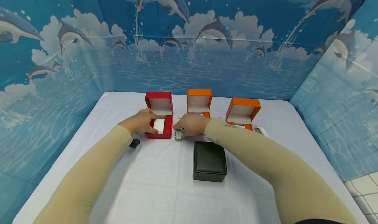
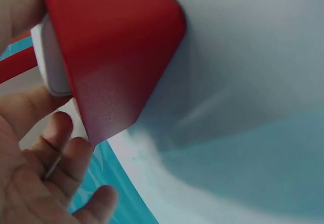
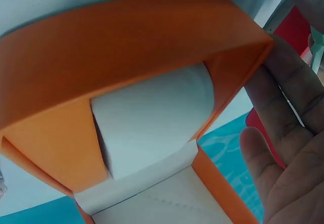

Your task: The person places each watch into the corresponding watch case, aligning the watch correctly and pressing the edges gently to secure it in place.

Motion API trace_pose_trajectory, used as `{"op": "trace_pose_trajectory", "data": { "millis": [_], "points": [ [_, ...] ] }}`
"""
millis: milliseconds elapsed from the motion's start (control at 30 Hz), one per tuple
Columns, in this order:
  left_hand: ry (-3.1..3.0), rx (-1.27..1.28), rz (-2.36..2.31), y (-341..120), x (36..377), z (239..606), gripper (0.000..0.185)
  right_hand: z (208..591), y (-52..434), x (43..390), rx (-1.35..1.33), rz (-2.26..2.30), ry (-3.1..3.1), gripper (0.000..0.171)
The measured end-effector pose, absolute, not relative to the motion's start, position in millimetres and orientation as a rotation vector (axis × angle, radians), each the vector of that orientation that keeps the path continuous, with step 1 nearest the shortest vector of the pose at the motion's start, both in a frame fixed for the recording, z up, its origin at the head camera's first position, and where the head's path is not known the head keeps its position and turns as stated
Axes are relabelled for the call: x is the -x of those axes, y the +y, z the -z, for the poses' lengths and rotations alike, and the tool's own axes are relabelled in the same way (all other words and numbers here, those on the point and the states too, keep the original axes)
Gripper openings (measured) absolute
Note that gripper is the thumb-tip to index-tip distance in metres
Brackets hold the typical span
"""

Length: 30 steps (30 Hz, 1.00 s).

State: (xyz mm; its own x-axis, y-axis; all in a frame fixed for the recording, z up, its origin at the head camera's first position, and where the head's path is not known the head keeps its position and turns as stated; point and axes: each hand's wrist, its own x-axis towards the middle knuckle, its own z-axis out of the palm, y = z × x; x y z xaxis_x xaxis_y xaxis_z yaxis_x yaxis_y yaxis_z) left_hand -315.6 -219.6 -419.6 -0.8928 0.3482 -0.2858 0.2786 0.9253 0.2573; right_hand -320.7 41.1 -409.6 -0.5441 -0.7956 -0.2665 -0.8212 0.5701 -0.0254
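Observation:
In the head view, my left hand (image 1: pixel 143 121) is at the open red box (image 1: pixel 167 127), its thumb and index finger at opposite edges of the white cushion (image 1: pixel 159 125) inside. The left wrist view shows these fingers pinching the cushion (image 2: pixel 52 64) at the red box's rim (image 2: pixel 116 57). Just right of that box, my right hand (image 1: pixel 193 125) holds a pale green square-faced watch (image 1: pixel 178 134) low over the table. In the right wrist view, its fingers are close beside an orange box (image 3: pixel 131 47) with a white cushion (image 3: pixel 157 118); only a bit of the watch shows.
Behind my right hand stands the open orange box (image 1: pixel 199 92), with a second orange box (image 1: pixel 243 102) farther right. A closed black box (image 1: pixel 209 161) is nearer me. A white object (image 1: pixel 261 131) lies beyond my right forearm, and a small black object (image 1: pixel 134 143) is by my left wrist.

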Motion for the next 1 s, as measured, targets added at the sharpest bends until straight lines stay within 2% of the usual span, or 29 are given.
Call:
{"op": "trace_pose_trajectory", "data": {
  "millis": [267, 533, 800, 1000],
  "points": [
    [2.829, -0.51, -0.382, -217, 312, 425, 0.078, 402, 48, 318, 1.334, -0.071, 2.561, 0.052],
    [2.858, -0.447, -0.575, -219, 306, 430, 0.08, 393, 57, 315, 1.379, -0.039, 2.588, 0.041],
    [2.903, -0.455, -0.711, -221, 297, 422, 0.083, 385, 70, 307, 1.334, 0.017, 2.635, 0.046],
    [2.897, -0.527, -0.823, -213, 288, 417, 0.08, 374, 79, 299, 1.329, 0.04, 2.663, 0.042]
  ]
}}
